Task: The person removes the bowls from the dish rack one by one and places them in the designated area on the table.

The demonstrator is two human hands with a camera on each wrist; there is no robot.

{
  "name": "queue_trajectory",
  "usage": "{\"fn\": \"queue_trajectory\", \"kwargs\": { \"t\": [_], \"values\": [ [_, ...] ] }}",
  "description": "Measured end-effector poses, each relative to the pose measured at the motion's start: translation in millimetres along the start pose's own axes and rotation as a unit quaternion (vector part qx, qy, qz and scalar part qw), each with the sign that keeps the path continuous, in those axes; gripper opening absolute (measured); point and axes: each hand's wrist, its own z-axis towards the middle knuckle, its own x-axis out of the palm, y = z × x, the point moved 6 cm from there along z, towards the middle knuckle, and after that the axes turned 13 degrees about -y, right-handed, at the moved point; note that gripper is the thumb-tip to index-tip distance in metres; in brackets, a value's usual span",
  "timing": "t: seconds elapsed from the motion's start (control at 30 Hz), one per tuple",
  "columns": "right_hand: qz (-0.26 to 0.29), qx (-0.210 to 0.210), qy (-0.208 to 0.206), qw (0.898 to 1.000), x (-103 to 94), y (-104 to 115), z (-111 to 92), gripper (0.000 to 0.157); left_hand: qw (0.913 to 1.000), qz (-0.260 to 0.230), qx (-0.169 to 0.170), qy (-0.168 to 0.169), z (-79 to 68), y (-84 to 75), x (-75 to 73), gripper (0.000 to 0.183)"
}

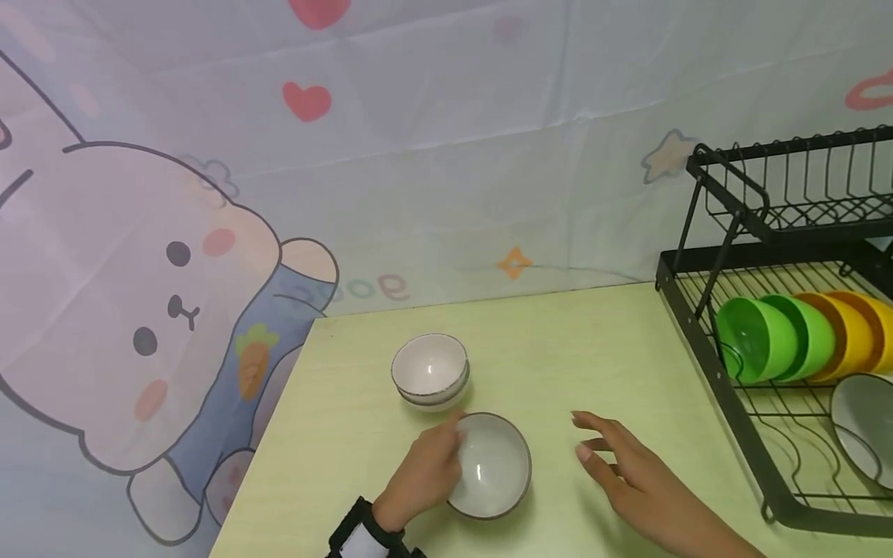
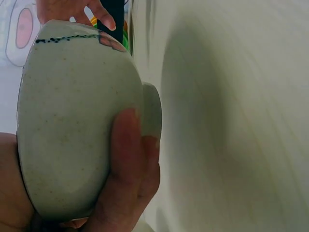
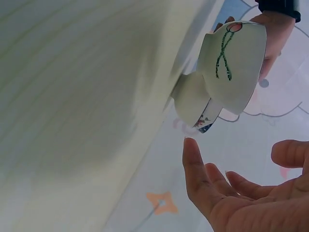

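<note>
A white bowl with a thin dark rim [image 1: 491, 467] is in my left hand [image 1: 427, 471], which grips it by its left side. The left wrist view shows fingers [image 2: 126, 145] curled under the bowl's outer wall, and the bowl [image 2: 77, 111] hangs above the table with its shadow below. My right hand [image 1: 631, 477] is to the right of the bowl, fingers loosely bent and apart from it, holding nothing. Just behind the held bowl, a stack of white bowls [image 1: 429, 370] sits on the table. A green and red pattern marks the held bowl [image 3: 236, 67] in the right wrist view.
On the right stands a black two-tier dish rack [image 1: 705, 349]. Its lower tier holds green bowls [image 1: 756, 341], yellow bowls [image 1: 847, 333] and a white dish [image 1: 865, 426]. Behind the pale yellow table [image 1: 558, 341] hangs a printed cloth [image 1: 446, 170].
</note>
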Motion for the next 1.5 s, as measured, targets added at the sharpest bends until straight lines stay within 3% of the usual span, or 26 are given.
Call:
{"fn": "queue_trajectory", "kwargs": {
  "t": [0.27,0.53,0.87,1.13,1.37,1.5],
  "values": [
    [0.015,0.028,0.026,0.999,-1.8,-12,-4,0.052,0.9996,-0.008,-0.023,0.011,-7.3,12.3,-5.5,0.031],
    [-0.008,0.013,-0.008,1.000,-9.3,-21,-4,0.047,0.9975,-0.024,-0.063,0.024,-12.7,27.9,-17.0,0.022],
    [-0.010,0.025,-0.001,1.000,-15.5,-25,-5,0.049,0.9985,-0.013,-0.052,-0.006,-16.6,40.3,-30.5,0.018],
    [-0.048,0.001,-0.025,0.999,-23.1,-25,-6,0.046,0.9980,-0.008,-0.061,-0.016,-17.9,45.4,-37.1,0.018],
    [-0.035,0.020,-0.014,0.999,-26.4,-29,-7,0.048,0.9970,0.001,-0.074,-0.021,-17.2,52.1,-38.5,0.018],
    [-0.049,0.009,-0.024,0.998,-29.7,-30,-7,0.048,0.9963,0.004,-0.084,-0.021,-17.5,55.4,-39.4,0.018]
  ]
}}
